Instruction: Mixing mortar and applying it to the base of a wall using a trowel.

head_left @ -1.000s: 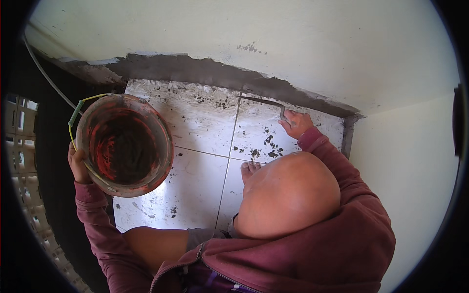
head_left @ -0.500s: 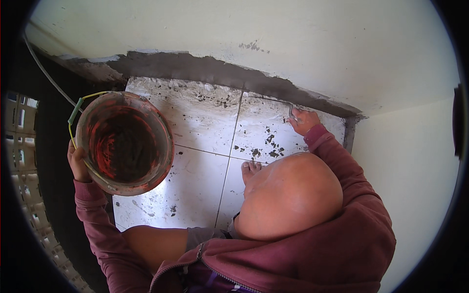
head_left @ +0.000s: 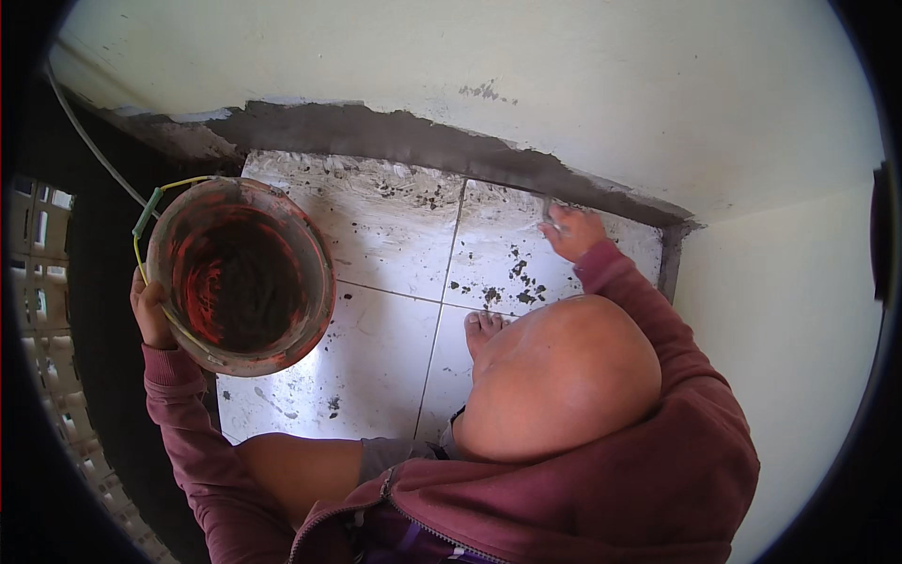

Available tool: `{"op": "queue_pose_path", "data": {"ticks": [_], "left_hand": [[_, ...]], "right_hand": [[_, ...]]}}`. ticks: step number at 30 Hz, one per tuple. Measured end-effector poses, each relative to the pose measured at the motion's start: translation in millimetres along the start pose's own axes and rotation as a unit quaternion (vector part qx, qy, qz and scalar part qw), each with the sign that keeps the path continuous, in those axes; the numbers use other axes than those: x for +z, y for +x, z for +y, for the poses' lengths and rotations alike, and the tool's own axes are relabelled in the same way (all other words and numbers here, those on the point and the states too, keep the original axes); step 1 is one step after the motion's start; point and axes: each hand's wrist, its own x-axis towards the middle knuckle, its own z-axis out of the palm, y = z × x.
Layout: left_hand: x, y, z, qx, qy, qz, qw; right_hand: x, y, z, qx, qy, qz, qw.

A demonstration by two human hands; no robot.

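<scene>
At the left, my left hand (head_left: pixel 150 308) is closed on the rim of a red bucket (head_left: pixel 319 240), fingers on the outside near the end of its wire handle. Dark wet mortar (head_left: pixel 249 291) lies in the bucket and smears its inner wall. My right hand (head_left: pixel 575 232) is closed round a trowel (head_left: pixel 548 209), close to the foot of the wall. Only the trowel's metal neck shows clearly; its blade is thin and hard to make out against the grey mortar strip (head_left: pixel 451 146) along the wall base.
White floor tiles (head_left: pixel 381 324) carry dark crumbs of mortar (head_left: pixel 526 282) and pale smears. A cream wall (head_left: pixel 601 85) stands ahead and meets a side wall (head_left: pixel 789 329) at the right. A pale cable (head_left: pixel 89 141) and perforated blocks (head_left: pixel 47 310) are at the left. My bare foot (head_left: pixel 484 329) rests mid-floor.
My right hand has shifted slightly left and nearer to me along the wall with the trowel. My left hand and the bucket have hardly moved.
</scene>
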Motion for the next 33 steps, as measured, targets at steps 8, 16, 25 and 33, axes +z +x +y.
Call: {"op": "queue_pose_path", "data": {"ticks": [8, 16, 25, 33], "left_hand": [[6.6, -2.7, 4.2, 0.015, 0.015, 0.013, 1.0], [-5.0, -4.1, -1.8, 0.0, 0.012, -0.005, 1.0], [-8.9, 2.0, -5.3, 0.022, 0.029, 0.004, 0.999], [22.5, -10.3, 3.7, 0.015, -0.054, 0.013, 0.998]], "right_hand": [[49.0, 50.5, -41.5, 0.017, -0.002, -0.061, 0.998], [-9.3, 8.7, -19.0, -0.013, 0.073, 0.084, 0.994], [43.2, 38.2, -48.9, -0.043, 0.021, -0.005, 0.999], [46.6, 82.5, -91.1, -0.033, 0.05, 0.003, 0.998]]}}
